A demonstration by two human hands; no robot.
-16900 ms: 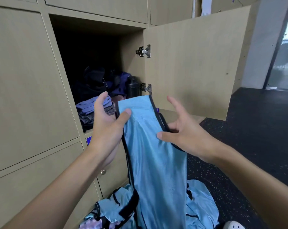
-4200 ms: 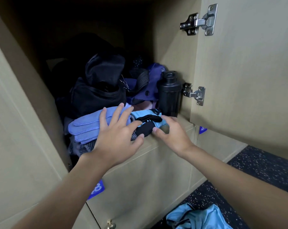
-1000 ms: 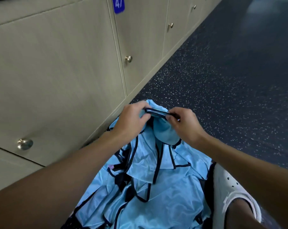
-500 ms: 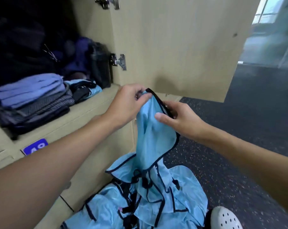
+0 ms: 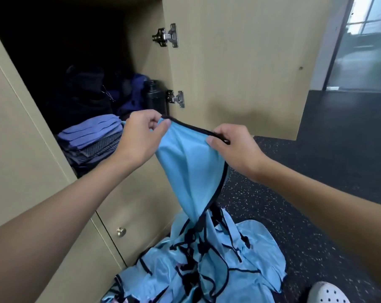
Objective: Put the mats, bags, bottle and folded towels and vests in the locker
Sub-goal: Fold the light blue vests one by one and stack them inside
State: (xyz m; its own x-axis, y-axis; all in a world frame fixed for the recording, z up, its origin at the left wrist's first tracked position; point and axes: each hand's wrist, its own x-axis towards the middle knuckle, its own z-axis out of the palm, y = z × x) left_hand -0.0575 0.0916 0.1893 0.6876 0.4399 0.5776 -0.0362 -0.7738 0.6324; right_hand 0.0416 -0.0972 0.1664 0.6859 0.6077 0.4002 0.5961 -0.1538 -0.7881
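A light blue vest with black trim (image 5: 191,171) hangs in front of the open locker (image 5: 80,62). My left hand (image 5: 139,138) pinches its top edge on the left, and my right hand (image 5: 231,145) pinches the same edge on the right, stretching it between them. The vest's lower end trails into a heap of more blue vests (image 5: 202,265) on the floor. Inside the locker lie folded towels (image 5: 93,138), dark bags (image 5: 86,92) and a black bottle (image 5: 155,97).
The locker door (image 5: 239,62) stands open to the right, with two metal hinges. Closed locker doors with round knobs (image 5: 120,231) are below. The floor is dark speckled rubber (image 5: 294,215). A white perforated shoe (image 5: 329,294) shows at the bottom right.
The vest has been lifted off the floor heap to locker height. My hands have moved apart along its top edge, spreading it.
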